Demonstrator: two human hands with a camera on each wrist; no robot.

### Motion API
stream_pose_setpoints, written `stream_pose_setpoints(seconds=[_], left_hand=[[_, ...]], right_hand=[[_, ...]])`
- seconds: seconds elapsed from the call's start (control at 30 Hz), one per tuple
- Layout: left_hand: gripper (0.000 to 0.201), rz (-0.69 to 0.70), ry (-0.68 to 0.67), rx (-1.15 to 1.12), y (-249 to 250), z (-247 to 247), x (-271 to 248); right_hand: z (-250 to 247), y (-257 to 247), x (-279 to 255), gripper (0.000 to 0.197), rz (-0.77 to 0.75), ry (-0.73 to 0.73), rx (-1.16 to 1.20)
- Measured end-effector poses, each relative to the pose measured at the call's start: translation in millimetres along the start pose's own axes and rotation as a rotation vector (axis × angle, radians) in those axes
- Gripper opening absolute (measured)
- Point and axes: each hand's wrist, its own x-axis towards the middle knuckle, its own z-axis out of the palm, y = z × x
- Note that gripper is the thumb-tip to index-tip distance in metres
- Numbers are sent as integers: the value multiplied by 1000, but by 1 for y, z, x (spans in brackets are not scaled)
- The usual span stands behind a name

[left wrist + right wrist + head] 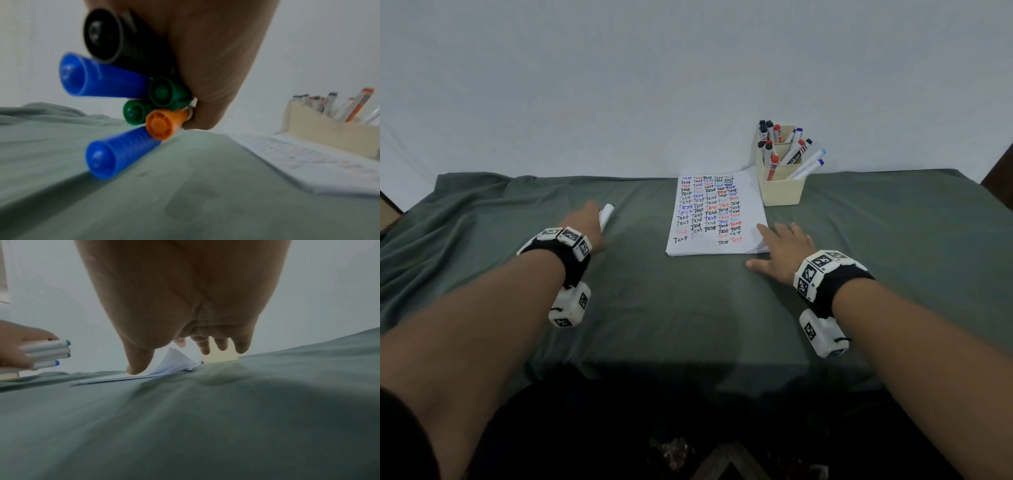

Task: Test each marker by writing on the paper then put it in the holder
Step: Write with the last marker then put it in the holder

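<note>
My left hand (589, 219) grips a bundle of markers (131, 91) just above the green cloth, left of the paper; their blue, green, orange and black caps point back at the wrist camera. In the head view only white marker barrels (606, 214) stick out past the fingers. The paper stack (717, 214), covered with rows of "Test" in black, red and blue, lies mid-table. My right hand (779, 248) lies flat and open on the cloth, its fingers (205, 345) at the stack's lifted near right corner. The cream holder (780, 186) stands behind it, full of markers.
A wrinkled green cloth (654, 301) covers the table, bunched at the far left (469, 192). A pale sheet hangs as a backdrop right behind the holder. The table's front edge drops into shadow close to me.
</note>
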Motion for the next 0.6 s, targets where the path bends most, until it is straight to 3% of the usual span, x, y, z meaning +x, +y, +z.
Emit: stream_pose_setpoints(seconds=[0.23,0.43,0.6], left_hand=[[57,135,-48,-210,85,-20,-3],[78,225,-174,-206,181,-7,9],[63,229,-264,-270,254,12,10]], right_hand=[[-6,37,-9,100,127,-89,28],[-9,72,-18,97,231,-161,-65],[-9,80,-22,98,269,-197,-8]])
